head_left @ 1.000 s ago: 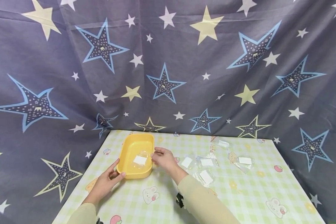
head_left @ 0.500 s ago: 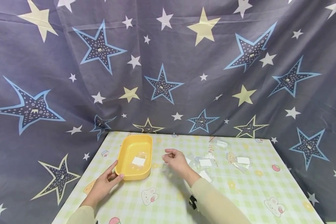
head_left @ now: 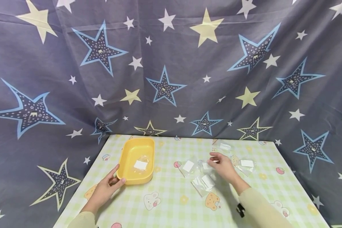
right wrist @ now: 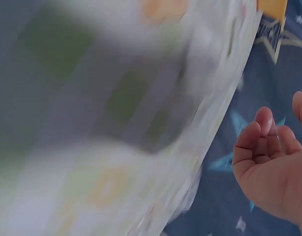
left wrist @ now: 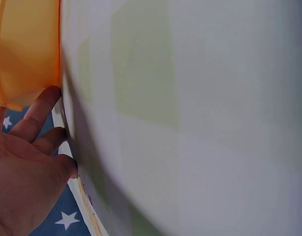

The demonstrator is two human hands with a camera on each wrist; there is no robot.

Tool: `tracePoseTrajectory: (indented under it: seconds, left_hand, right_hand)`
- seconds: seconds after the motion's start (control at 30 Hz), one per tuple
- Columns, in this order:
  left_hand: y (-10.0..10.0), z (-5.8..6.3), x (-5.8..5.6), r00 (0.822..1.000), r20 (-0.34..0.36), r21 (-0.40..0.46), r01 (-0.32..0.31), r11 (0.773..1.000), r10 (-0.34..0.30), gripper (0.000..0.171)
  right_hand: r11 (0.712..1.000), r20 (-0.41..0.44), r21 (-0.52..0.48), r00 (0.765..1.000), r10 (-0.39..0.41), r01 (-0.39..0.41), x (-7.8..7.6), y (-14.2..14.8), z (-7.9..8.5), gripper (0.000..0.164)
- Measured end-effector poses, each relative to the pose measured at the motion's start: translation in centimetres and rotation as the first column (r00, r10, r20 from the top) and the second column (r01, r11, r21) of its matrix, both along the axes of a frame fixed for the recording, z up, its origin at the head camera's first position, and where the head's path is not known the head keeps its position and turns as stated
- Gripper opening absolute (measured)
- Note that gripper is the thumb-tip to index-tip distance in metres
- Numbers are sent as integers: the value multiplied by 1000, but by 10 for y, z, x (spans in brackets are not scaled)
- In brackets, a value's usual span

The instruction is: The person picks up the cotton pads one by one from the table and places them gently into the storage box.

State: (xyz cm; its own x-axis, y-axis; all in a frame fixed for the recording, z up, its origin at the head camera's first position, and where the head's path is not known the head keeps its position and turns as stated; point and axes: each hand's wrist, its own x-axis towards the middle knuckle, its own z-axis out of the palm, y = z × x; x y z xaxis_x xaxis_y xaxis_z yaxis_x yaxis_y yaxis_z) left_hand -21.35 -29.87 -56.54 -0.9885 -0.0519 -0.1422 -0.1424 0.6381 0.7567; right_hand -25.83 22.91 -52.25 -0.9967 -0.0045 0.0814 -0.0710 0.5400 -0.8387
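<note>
A yellow plastic tray stands on the table at the left in the head view. My left hand holds its near left corner, thumb at the front rim and fingers along the side wall. In the left wrist view, fingertips reach the base of the tray's wall. Inside the tray lies a small clear bag with a white label. My right hand hovers above the bags at the right, fingers loosely bent, holding nothing. Under its fingertips is a clear labelled bag, partly hidden.
Around the right hand lie more clear bags with white labels: one bag to the left, one bag nearer, one bag to the right and one bag farther back. A starry curtain hangs behind the table.
My right hand has moved away from the tray's right side, rightward over the loose bags. My left hand stays at the tray's corner, and the bag inside has not moved.
</note>
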Motion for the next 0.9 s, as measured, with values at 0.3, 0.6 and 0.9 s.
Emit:
tracePoseTrajectory:
  seconds: [0.3, 0.6, 0.9]
  left_hand:
    - [-1, 4, 2, 1000, -15, -17, 9, 1000, -9, 95]
    - [-1, 3, -1, 1000, 19, -14, 10, 1000, -9, 97]
    - [-2, 2, -1, 1000, 23, -23, 11, 1000, -11, 99]
  right_hand:
    - [970, 32, 232, 997, 74, -79, 34, 52, -16, 49]
    - [910, -31, 344, 966, 257, -231, 43, 52, -32, 55]
    - [842, 18, 394, 919, 393, -368, 42, 46, -34, 50]
